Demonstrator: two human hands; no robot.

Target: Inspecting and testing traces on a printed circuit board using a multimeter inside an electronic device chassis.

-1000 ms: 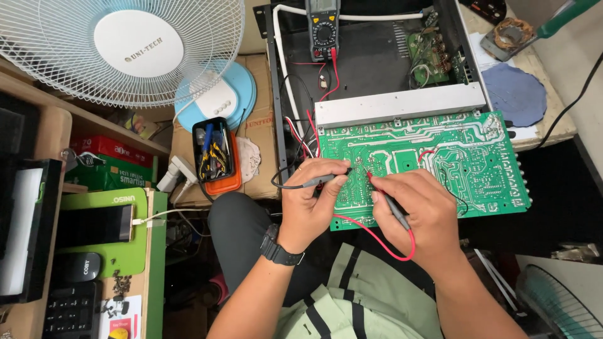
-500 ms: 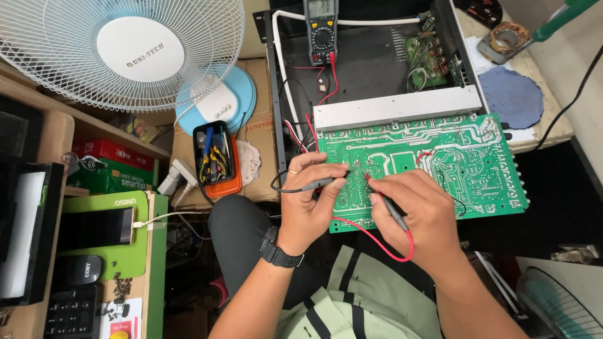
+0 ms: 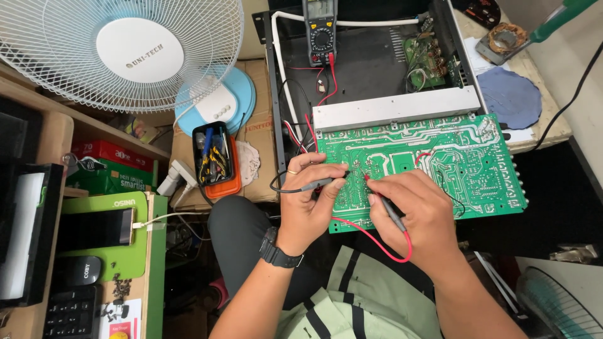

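Together, the left hand (image 3: 309, 199) pinched the black probe (image 3: 314, 185) and the right hand (image 3: 419, 216) gripped the red probe (image 3: 384, 202), both tips touching the green board (image 3: 465, 166) lying below the meter (image 3: 320, 31).

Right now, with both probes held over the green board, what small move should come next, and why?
Probably a glance up at the multimeter. The left hand and the right hand each hold a probe tip close together on the green circuit board, and the meter's leads run down to them, so its screen is the thing to check.
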